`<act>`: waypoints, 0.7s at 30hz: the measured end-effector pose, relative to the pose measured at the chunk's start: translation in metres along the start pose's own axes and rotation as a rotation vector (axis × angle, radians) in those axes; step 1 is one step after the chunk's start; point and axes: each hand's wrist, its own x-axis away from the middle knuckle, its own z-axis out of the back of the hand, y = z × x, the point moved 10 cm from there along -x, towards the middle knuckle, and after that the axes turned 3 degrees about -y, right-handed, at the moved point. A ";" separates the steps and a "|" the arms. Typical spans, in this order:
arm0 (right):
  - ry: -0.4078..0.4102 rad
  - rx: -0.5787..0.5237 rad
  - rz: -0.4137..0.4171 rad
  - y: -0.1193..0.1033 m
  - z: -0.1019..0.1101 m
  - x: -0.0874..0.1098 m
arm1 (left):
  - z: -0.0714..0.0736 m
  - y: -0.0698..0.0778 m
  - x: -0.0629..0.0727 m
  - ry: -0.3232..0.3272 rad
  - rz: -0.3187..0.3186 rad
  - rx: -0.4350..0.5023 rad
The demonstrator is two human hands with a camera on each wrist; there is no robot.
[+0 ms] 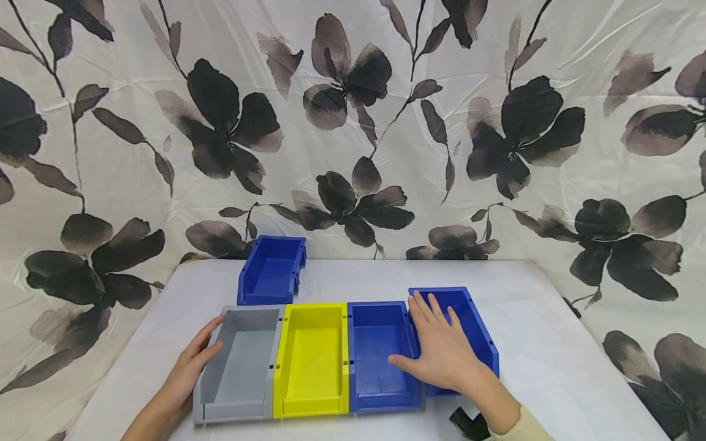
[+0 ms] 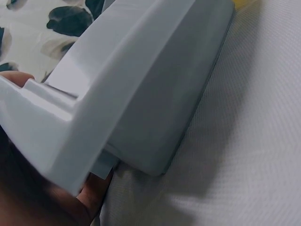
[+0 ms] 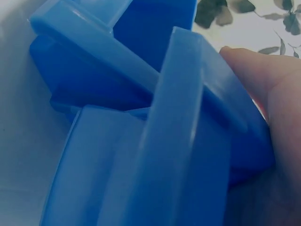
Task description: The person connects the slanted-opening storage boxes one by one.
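Note:
A grey storage bin (image 1: 248, 361), a yellow bin (image 1: 314, 358) and a blue bin (image 1: 383, 355) stand side by side in a row. My left hand (image 1: 184, 364) touches the grey bin's left side, thumb and a finger at its rim; the left wrist view shows the grey bin (image 2: 136, 70) close up, partly covering the hand. My right hand (image 1: 444, 346) lies spread, fingers straight, over the walls between the row's blue bin and another blue bin (image 1: 480, 331). That right-hand bin stands slightly angled and is partly hidden by the hand.
One more blue bin (image 1: 270, 269) stands behind the grey one, towards the back of the white-covered table (image 1: 551, 343). A floral cloth (image 1: 353, 141) hangs behind the table. Near my right wrist is a small black object (image 1: 470, 424), cut off by the frame's edge.

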 end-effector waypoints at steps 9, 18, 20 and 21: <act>-0.005 -0.006 -0.014 0.001 -0.003 -0.001 | 0.000 0.002 0.001 0.001 -0.009 -0.002; 0.015 0.002 -0.012 0.002 -0.008 -0.001 | -0.001 0.003 0.002 -0.005 -0.015 -0.019; 0.018 0.001 -0.011 0.002 -0.009 -0.001 | -0.001 0.003 0.002 -0.002 -0.016 -0.014; 0.021 0.000 -0.010 0.002 -0.009 0.000 | -0.001 0.002 0.002 0.000 -0.017 -0.012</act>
